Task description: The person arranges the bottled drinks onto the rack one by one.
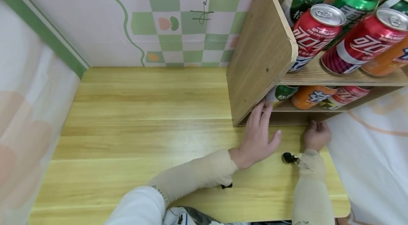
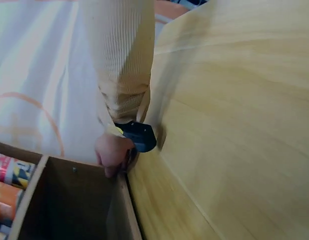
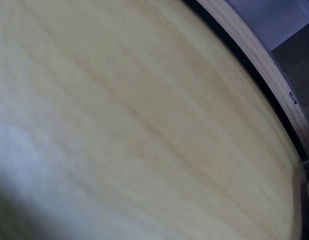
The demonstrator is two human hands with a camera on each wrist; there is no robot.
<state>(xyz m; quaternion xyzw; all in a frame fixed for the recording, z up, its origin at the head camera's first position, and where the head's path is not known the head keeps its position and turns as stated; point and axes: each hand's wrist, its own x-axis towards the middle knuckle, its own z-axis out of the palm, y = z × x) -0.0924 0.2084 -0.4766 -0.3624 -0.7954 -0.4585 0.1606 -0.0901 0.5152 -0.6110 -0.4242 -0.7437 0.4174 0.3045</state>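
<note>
A wooden shelf (image 1: 255, 48) stands on the table, holding soda cans on its upper and middle levels. My left hand (image 1: 256, 138) reaches to the front edge of the shelf's left side panel, fingers mostly straight and thumb held apart. Low at the shelf's front right corner is my right hand (image 1: 317, 135), its fingers curled at the edge. The left wrist view shows that same right hand (image 2: 113, 152) gripping the corner of the bottom board; its fingertips are partly hidden. The right wrist view shows mainly the tabletop and a strip of the shelf's edge (image 3: 264, 60).
Red cola cans (image 1: 313, 33), green cans (image 1: 358, 0) and an orange can (image 1: 387, 55) fill the upper level. Several cans, including an orange one (image 1: 312, 96), lie in the middle level. A patterned cloth (image 1: 191, 16) hangs behind the wooden table (image 1: 143, 111).
</note>
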